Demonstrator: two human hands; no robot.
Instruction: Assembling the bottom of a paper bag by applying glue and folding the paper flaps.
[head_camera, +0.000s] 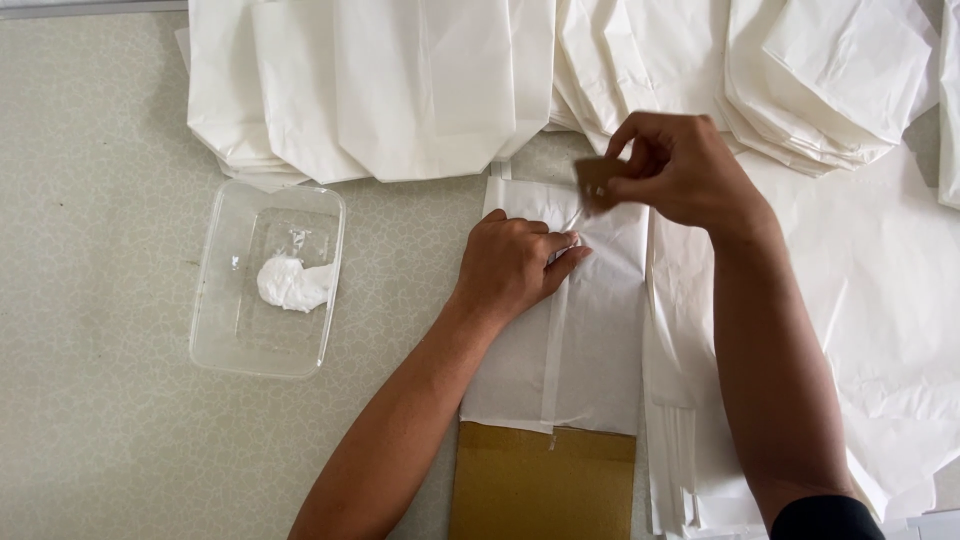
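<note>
We see the left hand (515, 265) pressed knuckles-down on the folded white paper bag (580, 330), seemingly pinning its upper flap flat, while the right hand (680, 170) just above it pinches a small brown card scrap (597, 180), which we take to be a glue spreader, though the view is blurred there. Left of the pressing hand sits a clear plastic tray (215, 330) holding white paste (290, 283); a brown cardboard sheet (545, 485) lies under the bag, and finished white bags (400, 90) are stacked beyond the pinch.
</note>
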